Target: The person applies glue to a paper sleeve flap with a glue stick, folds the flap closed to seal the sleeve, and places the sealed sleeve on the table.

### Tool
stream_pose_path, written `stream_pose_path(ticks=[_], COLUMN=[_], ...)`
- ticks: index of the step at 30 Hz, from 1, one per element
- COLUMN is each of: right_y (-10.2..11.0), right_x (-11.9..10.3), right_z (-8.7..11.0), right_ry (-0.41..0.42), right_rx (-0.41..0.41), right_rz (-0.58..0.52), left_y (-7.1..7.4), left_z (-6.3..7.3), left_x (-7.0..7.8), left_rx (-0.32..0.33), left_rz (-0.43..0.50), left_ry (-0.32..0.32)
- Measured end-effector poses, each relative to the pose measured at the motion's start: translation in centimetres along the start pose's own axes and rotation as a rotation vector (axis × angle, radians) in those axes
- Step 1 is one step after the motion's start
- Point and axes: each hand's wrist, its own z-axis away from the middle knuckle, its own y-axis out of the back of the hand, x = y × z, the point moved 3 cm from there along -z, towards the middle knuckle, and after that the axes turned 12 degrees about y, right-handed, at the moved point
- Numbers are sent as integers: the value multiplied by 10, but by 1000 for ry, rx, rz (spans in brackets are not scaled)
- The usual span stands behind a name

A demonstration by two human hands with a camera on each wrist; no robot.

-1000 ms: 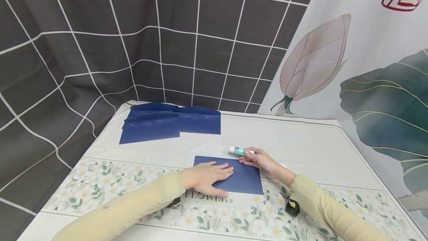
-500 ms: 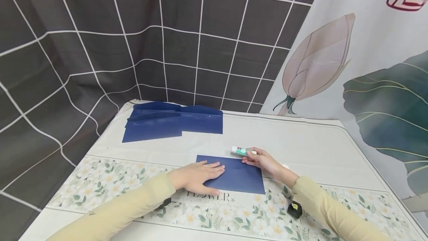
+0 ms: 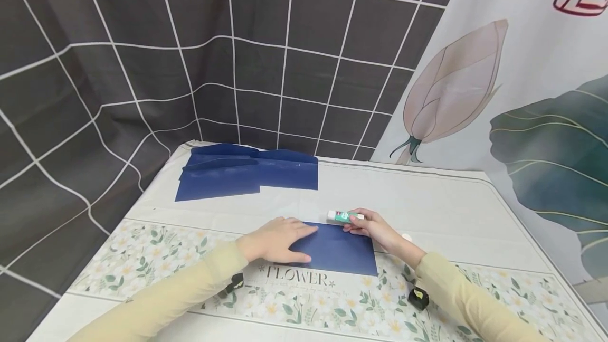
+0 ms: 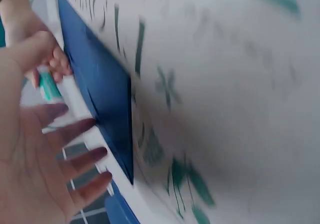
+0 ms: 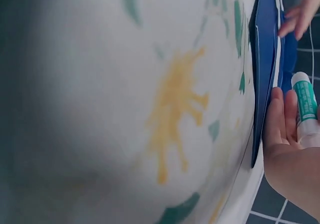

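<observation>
A dark blue envelope (image 3: 339, 252) lies flat on the tablecloth in front of me. Over its left end is my left hand (image 3: 277, 240), fingers extended and thumb spread. In the left wrist view that hand's fingers (image 4: 82, 161) look lifted off the paper, though any light contact is hard to judge. My right hand (image 3: 377, 230) holds a glue stick (image 3: 343, 216) with a green label and white ends, lying sideways above the envelope's far edge. The right wrist view shows the glue stick (image 5: 305, 101) beside the fingers, which are close to the envelope's edge.
Several blue envelopes (image 3: 247, 170) with raised flaps overlap at the back left of the table. A small white round piece (image 3: 407, 237), perhaps a cap, lies by my right wrist. Behind the table hang a dark checked curtain (image 3: 256, 62) and a floral one (image 3: 522, 136).
My left hand has slid left across the envelope and then risen somewhat, its fingers drawing closer together. The right hand keeps its hold on the glue stick, nearly still.
</observation>
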Motion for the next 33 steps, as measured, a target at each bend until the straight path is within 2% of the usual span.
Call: stream_pose_path(ticks=[4, 9, 14, 18, 26, 33], right_y=[-3, -3, -2, 1, 6, 7], right_x=[-3, -3, -3, -6, -10, -10], right_z=[0, 0, 1, 0, 1, 4], right_ry=[50, 87, 89, 82, 67, 82], right_rx=[-3, -26, -28, -16, 4, -13], right_rz=[98, 118, 102, 86, 38, -12], left_y=[8, 12, 12, 11, 13, 11], left_z=[-3, -9, -15, -19, -25, -28], left_x=[-18, -37, -44, -46, -46, -49], left_rx=[45, 51, 37, 20, -15, -23], left_rz=[10, 76, 166, 202, 227, 232], left_ry=[86, 166, 166, 171, 173, 188])
